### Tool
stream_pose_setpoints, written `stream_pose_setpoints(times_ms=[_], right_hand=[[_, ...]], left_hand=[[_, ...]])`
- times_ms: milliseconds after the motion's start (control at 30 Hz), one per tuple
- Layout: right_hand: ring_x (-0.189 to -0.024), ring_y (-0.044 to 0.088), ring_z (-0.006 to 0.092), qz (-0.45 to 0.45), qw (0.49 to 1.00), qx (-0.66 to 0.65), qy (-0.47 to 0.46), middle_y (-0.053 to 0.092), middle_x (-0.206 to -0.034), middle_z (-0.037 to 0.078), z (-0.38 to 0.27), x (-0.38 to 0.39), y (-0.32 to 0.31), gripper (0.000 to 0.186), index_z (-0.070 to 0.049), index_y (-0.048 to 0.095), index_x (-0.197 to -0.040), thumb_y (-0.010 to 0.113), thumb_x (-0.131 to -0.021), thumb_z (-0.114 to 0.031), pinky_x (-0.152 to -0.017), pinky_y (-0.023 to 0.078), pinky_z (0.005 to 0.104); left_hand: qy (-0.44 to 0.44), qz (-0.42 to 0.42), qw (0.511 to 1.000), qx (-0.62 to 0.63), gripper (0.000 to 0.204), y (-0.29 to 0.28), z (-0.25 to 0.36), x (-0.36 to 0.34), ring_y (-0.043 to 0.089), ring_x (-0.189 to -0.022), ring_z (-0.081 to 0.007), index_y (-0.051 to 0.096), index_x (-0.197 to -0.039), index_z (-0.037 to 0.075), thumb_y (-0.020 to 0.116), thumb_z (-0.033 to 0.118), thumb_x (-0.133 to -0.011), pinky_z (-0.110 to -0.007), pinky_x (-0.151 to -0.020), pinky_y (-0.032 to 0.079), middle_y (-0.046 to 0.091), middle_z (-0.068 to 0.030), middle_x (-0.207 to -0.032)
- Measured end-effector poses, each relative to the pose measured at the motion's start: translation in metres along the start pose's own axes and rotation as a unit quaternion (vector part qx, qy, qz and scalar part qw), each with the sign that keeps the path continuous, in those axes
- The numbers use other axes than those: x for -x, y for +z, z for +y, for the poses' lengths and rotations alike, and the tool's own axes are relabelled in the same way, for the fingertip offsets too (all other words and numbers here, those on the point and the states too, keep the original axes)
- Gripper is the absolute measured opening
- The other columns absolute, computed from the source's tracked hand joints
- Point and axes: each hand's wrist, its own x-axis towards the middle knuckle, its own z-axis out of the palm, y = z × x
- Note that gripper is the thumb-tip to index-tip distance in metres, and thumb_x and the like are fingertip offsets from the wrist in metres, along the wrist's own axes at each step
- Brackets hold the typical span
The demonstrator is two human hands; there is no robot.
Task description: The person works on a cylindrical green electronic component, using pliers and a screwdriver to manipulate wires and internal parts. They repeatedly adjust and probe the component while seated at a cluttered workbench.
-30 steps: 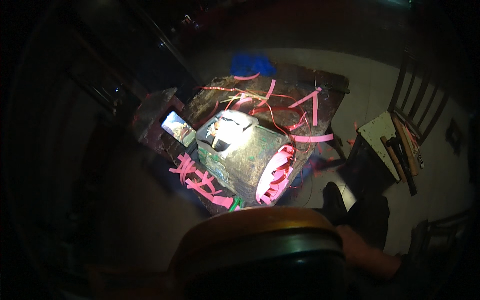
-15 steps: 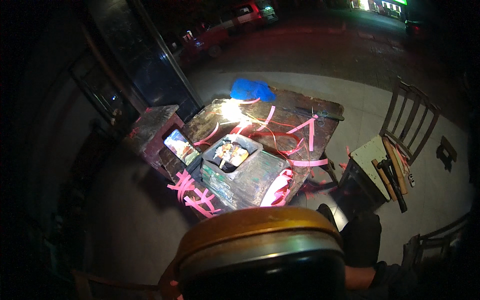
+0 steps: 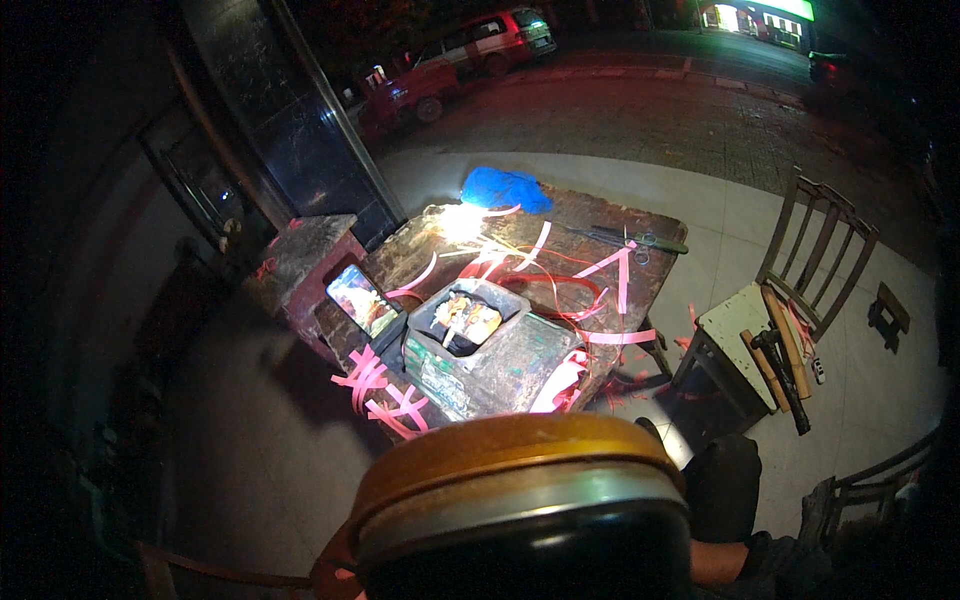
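A large round object with an amber rim, silver band and dark body point(image 3: 520, 450) fills the lower middle, very close, and covers most of both hands. Part of my left hand point(image 3: 332, 572) shows at its left edge, beside a small pink scrap point(image 3: 345, 574); the fingers are hidden. On the right, my right wrist point(image 3: 718, 562) runs behind the same object, and that hand is out of sight. Beyond it stands a worn box-like block point(image 3: 470, 375) with a crumpled pink strip bundle point(image 3: 562, 385) on its near right corner. What either hand holds cannot be seen.
A dark tray point(image 3: 510, 300) of scraps sits on the block, beside a propped phone point(image 3: 362, 302). Pink strips point(image 3: 362, 375), a blue cloth point(image 3: 505, 190) and scissors point(image 3: 640, 250) lie on the wooden table point(image 3: 640, 208). A chair point(image 3: 745, 315) at right carries wooden sticks and a black-handled tool.
The view has shifted slightly, and the street beyond looks brighter. The amber-rimmed object stays in the same place in the picture. No clear hand movement shows.
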Motion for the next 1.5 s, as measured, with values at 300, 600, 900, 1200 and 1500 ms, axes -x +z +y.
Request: stream_pose_setpoints(times_ms=[300, 600, 900, 1200, 1500], right_hand=[[-0.089, 0.074, 0.0412, -0.021, 0.999, 0.014, 0.029, 0.071, -0.101, 0.02, -0.006, 0.001, -0.002, 0.043, 0.0, 0.059, -0.128, 0.077, -0.1, -0.027, -0.071, 0.061, 0.0502], [-0.09, 0.073, 0.0404, -0.035, 0.999, -0.017, 0.019, 0.07, -0.102, 0.02, -0.003, 0.002, -0.003, 0.045, 0.0, 0.06, -0.126, 0.08, -0.098, -0.029, -0.075, 0.06, 0.0499], [-0.092, 0.075, 0.0402, -0.052, 0.997, -0.013, 0.056, 0.072, -0.105, 0.019, -0.002, 0.0, -0.002, 0.042, -0.004, 0.063, -0.124, 0.077, -0.1, -0.035, -0.077, 0.061, 0.0513], [-0.09, 0.075, 0.0402, -0.087, 0.99, -0.028, 0.108, 0.073, -0.099, 0.018, -0.006, 0.0, -0.007, 0.037, -0.005, 0.064, -0.116, 0.075, -0.102, -0.037, -0.076, 0.061, 0.0517], [-0.065, 0.071, 0.044, -0.065, 0.994, -0.009, 0.088, 0.07, -0.077, 0.02, -0.005, 0.004, -0.001, 0.037, -0.004, 0.063, -0.103, 0.069, -0.107, -0.04, -0.053, 0.055, 0.0539]], left_hand=[[-0.047, -0.056, 0.977, 0.199, 0.032, -0.001, 0.027, 0.015, 0.065, -0.065, -0.0118, 0.069, -0.12, -0.001, 0.07, 0.03, -0.11, -0.029, -0.061, 0.052, 0.075, -0.0065, -0.088], [-0.116, -0.145, 0.983, 0.005, 0.035, -0.022, -0.004, 0.001, 0.066, -0.069, -0.0096, 0.066, -0.126, 0.002, 0.062, 0.035, -0.114, -0.026, -0.062, 0.052, 0.082, -0.0127, -0.105], [-0.074, -0.165, 0.981, 0.075, 0.035, -0.03, -0.006, 0.0, 0.068, -0.075, -0.0111, 0.062, -0.134, 0.001, 0.059, 0.03, -0.115, -0.025, -0.068, 0.056, 0.082, -0.0134, -0.11], [0.022, -0.146, 0.988, 0.037, 0.045, -0.025, 0.007, 0.014, 0.071, -0.093, -0.0104, 0.061, -0.15, 0.003, 0.07, 0.023, -0.11, -0.028, -0.078, 0.06, 0.078, -0.0062, -0.117], [-0.019, -0.034, 0.994, -0.098, 0.033, -0.004, 0.047, 0.021, 0.073, -0.076, -0.0108, 0.08, -0.125, 0.002, 0.076, 0.029, -0.107, -0.03, -0.069, 0.06, 0.082, -0.0084, -0.098]])
